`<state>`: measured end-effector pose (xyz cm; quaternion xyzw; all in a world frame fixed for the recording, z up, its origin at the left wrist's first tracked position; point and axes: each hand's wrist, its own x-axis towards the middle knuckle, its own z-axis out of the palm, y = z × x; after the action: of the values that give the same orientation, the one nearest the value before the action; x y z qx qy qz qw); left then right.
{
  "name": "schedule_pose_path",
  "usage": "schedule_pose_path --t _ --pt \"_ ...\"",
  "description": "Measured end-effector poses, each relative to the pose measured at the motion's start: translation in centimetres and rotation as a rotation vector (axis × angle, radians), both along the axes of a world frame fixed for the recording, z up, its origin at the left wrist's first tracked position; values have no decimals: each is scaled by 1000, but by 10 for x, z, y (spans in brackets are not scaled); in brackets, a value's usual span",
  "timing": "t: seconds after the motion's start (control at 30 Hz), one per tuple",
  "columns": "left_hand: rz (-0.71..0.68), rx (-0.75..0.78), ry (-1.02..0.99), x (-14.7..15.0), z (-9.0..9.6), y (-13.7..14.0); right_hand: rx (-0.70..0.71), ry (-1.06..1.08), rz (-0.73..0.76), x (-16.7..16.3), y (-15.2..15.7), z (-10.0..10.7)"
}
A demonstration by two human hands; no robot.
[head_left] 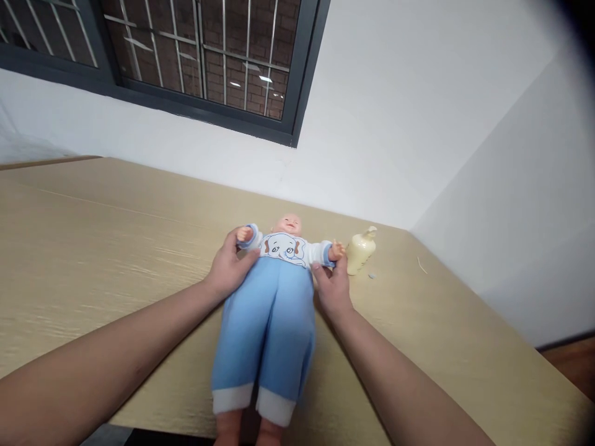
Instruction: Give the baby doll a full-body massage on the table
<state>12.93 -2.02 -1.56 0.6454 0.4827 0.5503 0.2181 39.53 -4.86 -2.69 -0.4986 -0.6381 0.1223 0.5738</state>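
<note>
A baby doll (268, 310) in blue trousers and a white top with an animal face lies on its back, head away from me, feet at the table's near edge. My left hand (229, 267) is closed around the doll's side and arm at the left, thumb on the top's edge. On the other side, my right hand (335, 286) grips the doll's outstretched arm from below, thumb near the cuff. Just beyond the right hand stands a baby bottle (361, 253) with pale yellow contents and a teat on top.
The wooden table (116, 248) meets a white wall (381, 111) at the back and right. A small grey-blue piece (372, 276) lies beside the bottle, and a thin pale strand (422, 266) farther right. Above is a dark-framed window (199, 56) with metal bars.
</note>
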Motion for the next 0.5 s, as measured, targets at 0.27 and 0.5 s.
schedule_pose_path --t 0.27,0.5 --pt "-152 144 634 9 8 -9 -149 -432 83 -20 -18 13" --pt "-164 158 612 10 9 -10 -134 -453 75 -17 -17 12"
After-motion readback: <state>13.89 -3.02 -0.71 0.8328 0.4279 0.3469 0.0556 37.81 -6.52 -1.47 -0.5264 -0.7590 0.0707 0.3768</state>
